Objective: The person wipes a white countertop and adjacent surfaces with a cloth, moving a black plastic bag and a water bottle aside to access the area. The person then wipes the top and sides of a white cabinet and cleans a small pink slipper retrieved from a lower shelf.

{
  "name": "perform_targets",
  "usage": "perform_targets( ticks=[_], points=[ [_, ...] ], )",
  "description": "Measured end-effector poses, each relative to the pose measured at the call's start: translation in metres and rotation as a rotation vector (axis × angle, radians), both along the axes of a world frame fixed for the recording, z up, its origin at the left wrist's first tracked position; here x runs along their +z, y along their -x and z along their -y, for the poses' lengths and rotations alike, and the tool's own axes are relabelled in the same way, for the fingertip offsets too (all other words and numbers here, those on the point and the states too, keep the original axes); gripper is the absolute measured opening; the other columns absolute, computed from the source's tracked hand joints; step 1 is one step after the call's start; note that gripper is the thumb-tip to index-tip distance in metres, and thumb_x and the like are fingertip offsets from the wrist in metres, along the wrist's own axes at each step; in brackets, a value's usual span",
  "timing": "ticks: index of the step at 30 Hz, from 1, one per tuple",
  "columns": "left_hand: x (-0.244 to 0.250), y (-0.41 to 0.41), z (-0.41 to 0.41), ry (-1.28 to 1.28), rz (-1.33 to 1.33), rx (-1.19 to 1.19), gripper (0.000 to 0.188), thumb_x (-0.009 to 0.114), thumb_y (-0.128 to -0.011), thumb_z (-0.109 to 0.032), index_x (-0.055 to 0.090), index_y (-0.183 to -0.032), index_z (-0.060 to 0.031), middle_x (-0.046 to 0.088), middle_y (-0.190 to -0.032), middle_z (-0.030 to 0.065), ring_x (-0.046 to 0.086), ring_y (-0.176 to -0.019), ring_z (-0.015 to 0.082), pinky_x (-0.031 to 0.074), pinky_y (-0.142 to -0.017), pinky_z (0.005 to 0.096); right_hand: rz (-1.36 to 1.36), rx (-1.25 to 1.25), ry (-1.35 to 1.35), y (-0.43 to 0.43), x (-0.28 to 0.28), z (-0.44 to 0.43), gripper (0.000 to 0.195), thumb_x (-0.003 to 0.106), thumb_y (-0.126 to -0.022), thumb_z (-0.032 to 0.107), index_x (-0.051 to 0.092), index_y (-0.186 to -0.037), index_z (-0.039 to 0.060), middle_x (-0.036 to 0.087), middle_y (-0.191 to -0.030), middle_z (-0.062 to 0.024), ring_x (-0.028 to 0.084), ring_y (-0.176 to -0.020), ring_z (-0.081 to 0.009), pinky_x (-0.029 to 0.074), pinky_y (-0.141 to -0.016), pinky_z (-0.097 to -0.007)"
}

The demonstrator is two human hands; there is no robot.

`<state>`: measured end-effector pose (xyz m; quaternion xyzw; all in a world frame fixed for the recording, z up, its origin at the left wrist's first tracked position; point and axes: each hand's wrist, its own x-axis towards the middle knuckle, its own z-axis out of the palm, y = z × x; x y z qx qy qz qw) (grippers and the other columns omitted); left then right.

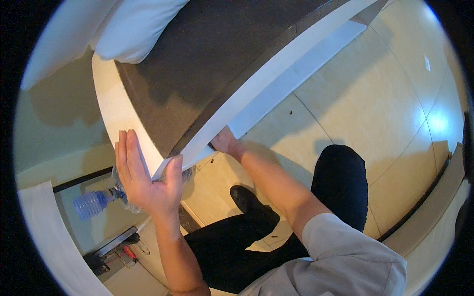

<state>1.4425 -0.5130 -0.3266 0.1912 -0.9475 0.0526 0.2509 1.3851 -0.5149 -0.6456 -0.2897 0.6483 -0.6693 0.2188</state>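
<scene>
A white bed-like frame [259, 79] with a dark brown inner panel [207, 55] slants across the view before me. My left hand [148, 174] spans its near corner, fingers straight along the end board [111, 92] and thumb against the side rail. My right hand [223, 140] reaches low beneath the long side rail, beside a lower white board [296, 81]. Its fingertips are hidden there, and a small dark thing shows at them. Whether that hand grips it, I cannot tell.
A white pillow [127, 31] rests on the frame's far end. Left of my hand is a ribbed blue translucent plastic bottle [90, 204]. Several tools, one with a red handle [130, 252], lie lower left. Tan floor tiles [385, 92] carry small brown bits. A padded edge [426, 214] curves at right.
</scene>
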Motion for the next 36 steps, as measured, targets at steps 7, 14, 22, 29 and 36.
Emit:
perform_targets(
  ticks=[7, 14, 22, 29, 36],
  points=[
    [0.002, -0.003, 0.002, 0.016, 0.001, 0.002, 0.081, 0.082, -0.078, -0.036, 0.057, -0.147, -0.0013, 0.055, -0.151, 0.0226, 0.050, -0.142, 0.0410, 0.039, -0.117, 0.0483, -0.469, 0.342, -0.644, 0.028, -0.060, -0.033, 0.035, 0.055, -0.095, 0.019, 0.069, -0.125, 0.0095, 0.059, -0.136, -0.0208, 0.056, -0.122, -0.0380, 0.044, -0.103, -0.0477],
    [0.003, 0.007, -0.001, 0.036, 0.014, -0.029, 0.079, 0.080, -0.082, -0.039, 0.056, -0.148, -0.0026, 0.055, -0.151, 0.0218, 0.051, -0.141, 0.0410, 0.040, -0.116, 0.0485, -0.903, 0.028, -0.739, 0.113, -0.061, -0.117, 0.038, 0.056, -0.094, 0.023, 0.070, -0.129, 0.0192, 0.055, -0.128, -0.0144, 0.058, -0.111, -0.0311, 0.047, -0.090, -0.0445],
    [0.006, 0.004, -0.002, 0.008, 0.026, -0.049, 0.072, 0.080, -0.085, -0.024, 0.055, -0.148, 0.0006, 0.053, -0.153, 0.0231, 0.049, -0.143, 0.0379, 0.037, -0.119, 0.0461, -1.050, -0.216, -0.987, 0.234, -0.069, -0.212, 0.030, 0.058, -0.098, 0.025, 0.068, -0.125, 0.0188, 0.055, -0.122, -0.0129, 0.057, -0.109, -0.0330, 0.050, -0.085, -0.0473],
    [0.007, 0.008, -0.005, -0.033, -0.013, -0.059, 0.075, 0.083, -0.083, -0.028, 0.056, -0.147, 0.0009, 0.054, -0.151, 0.0247, 0.049, -0.142, 0.0387, 0.038, -0.118, 0.0460, -0.085, -0.595, -0.694, 0.209, -0.037, -0.168, 0.026, 0.056, -0.097, 0.017, 0.067, -0.116, 0.0032, 0.061, -0.119, -0.0247, 0.061, -0.109, -0.0367, 0.050, -0.092, -0.0513],
    [0.002, 0.008, 0.000, 0.004, -0.030, -0.067, 0.082, 0.088, -0.076, -0.037, 0.059, -0.145, -0.0016, 0.057, -0.149, 0.0232, 0.052, -0.140, 0.0414, 0.042, -0.116, 0.0482, -0.447, -0.059, -0.903, 0.068, -0.043, -0.062, 0.032, 0.055, -0.097, 0.021, 0.067, -0.118, 0.0001, 0.053, -0.126, -0.0235, 0.054, -0.115, -0.0407, 0.049, -0.094, -0.0506]
  ],
)
